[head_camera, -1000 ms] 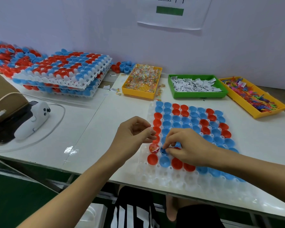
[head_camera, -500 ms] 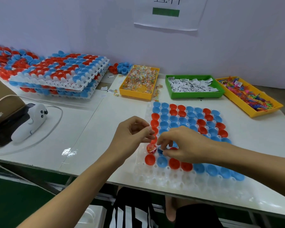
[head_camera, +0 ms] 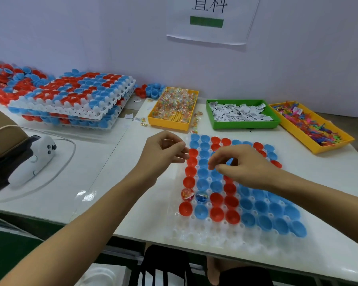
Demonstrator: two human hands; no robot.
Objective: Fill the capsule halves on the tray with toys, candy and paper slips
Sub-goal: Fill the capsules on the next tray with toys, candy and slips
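**Figure: Both hands raised over the capsule tray, two halves filled**

The white table (head_camera: 103, 178) carried every item; positions below are given relative to the clear capsule tray (head_camera: 196, 238), which lay at the table's near edge. Far to the left of the tray and behind it stood a stack of filled trays (head_camera: 74, 100) holding red and blue halves. Directly behind the tray sat three bins: a yellow candy bin (head_camera: 174, 109), a green bin of paper slips (head_camera: 242, 114) and, toward the right, a yellow toy bin (head_camera: 310, 126). A white controller (head_camera: 33, 159) lay well to the tray's left. On the tray, rows of red and blue capsule halves (head_camera: 262, 211) sat open side up; near its front-left corner, one red half (head_camera: 187, 194) and the blue half (head_camera: 202, 196) just beside it held contents. The left hand (head_camera: 163, 153) hovered at the tray's left edge, fingers curled toward the thumb; what it pinched, if anything, could not be told. The right hand (head_camera: 242, 166) hovered over the tray's middle, fingers loosely curled, visibly holding nothing.
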